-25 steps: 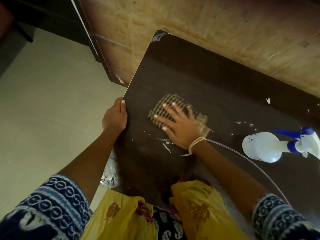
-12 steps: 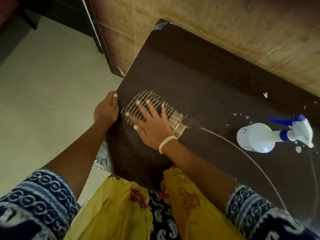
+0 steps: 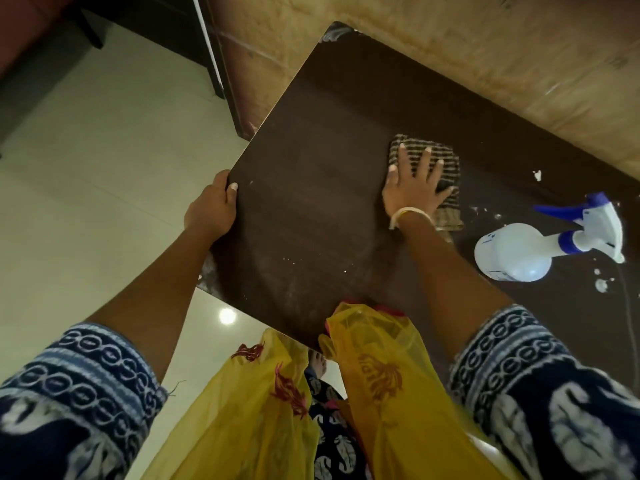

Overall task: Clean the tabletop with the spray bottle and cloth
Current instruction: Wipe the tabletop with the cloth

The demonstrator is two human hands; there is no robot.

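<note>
While left hand (image 3: 211, 209) clenches the bench (image 3: 311, 209) edge, right hand (image 3: 414, 188) presses flat, fingers spread, on soft limp cloth (image 3: 446, 161) mid-bench; spray bottle (image 3: 512, 252) lies right, light, likely slippery plastic, best taken at neck.

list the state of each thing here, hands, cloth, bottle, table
left hand: grips the left edge of the tabletop, thumb on top
right hand: flat, fingers spread, pressing on the cloth
cloth: folded, lying flat on the tabletop under the right hand
spray bottle: lying on its side on the tabletop, nobody holding it
tabletop: dark, white splatter spots near the spray bottle, faint specks near the front
</note>
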